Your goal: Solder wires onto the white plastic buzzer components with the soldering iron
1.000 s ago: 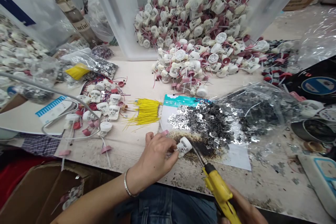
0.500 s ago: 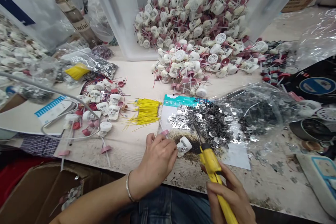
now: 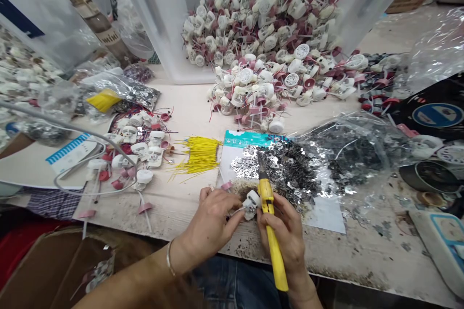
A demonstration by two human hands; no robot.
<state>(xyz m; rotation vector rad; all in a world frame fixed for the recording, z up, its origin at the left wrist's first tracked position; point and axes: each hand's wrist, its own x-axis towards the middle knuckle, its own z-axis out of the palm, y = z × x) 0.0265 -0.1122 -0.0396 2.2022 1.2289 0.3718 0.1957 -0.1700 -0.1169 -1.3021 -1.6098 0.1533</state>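
Observation:
My left hand [image 3: 212, 219] pinches a small white plastic part [image 3: 251, 203] with thin wires, holding it just above the scorched patch of the table's front edge. My right hand [image 3: 284, 231] is wrapped round a yellow soldering iron [image 3: 271, 231], whose dark tip points away from me into a heap of small silver metal pieces [image 3: 286, 169]. The right fingers also touch the white part from its right side. A silver bangle sits on my left wrist.
A big pile of white and maroon parts [image 3: 268, 48] spills from a clear bin at the back. A bundle of yellow wires [image 3: 200, 153] and several white parts [image 3: 136, 147] lie to the left. A clear bag [image 3: 362, 149] of metal pieces lies right; a cardboard box [image 3: 43, 265] sits lower left.
My right hand has brought the soldering iron up and left from the lower right, so it now stands beside the white part. The left hand has stayed put.

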